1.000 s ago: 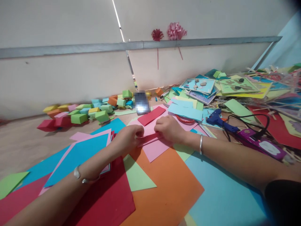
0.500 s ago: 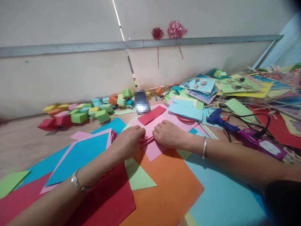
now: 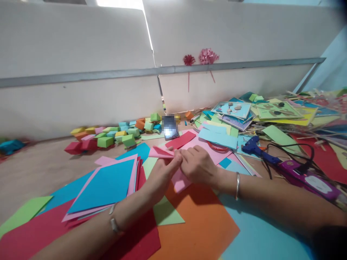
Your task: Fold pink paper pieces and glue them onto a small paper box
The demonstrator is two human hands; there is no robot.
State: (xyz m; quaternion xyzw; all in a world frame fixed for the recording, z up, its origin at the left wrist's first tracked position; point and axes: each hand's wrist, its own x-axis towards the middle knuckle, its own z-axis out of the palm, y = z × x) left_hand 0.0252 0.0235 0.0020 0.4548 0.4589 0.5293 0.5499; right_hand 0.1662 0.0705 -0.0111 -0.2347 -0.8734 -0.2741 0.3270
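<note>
A folded pink paper [image 3: 159,152] is pinched between my two hands over the middle of the coloured sheets. My left hand [image 3: 164,171] closes on it from below, thumb along the fold. Fingers curled, my right hand [image 3: 197,163] grips its right end and touches the left thumb; most of that end is hidden. Behind the hands lies a red paper strip [image 3: 181,139]. Under them are a pink sheet [image 3: 217,156] and an orange sheet [image 3: 199,220].
Left lies a stack of blue and pink paper [image 3: 105,184]. Folded paper cubes [image 3: 105,140] line the wall beside a phone [image 3: 170,131]. A purple glue gun [image 3: 303,173] with a black cable lies right, below stone-decorated cards [image 3: 233,109]. Two paper flowers [image 3: 208,56] hang on the rail.
My hands have come together, and the folded pink paper now sticks up left of them. My left hand has turned, showing its thumb. The view has tilted up and shifted left.
</note>
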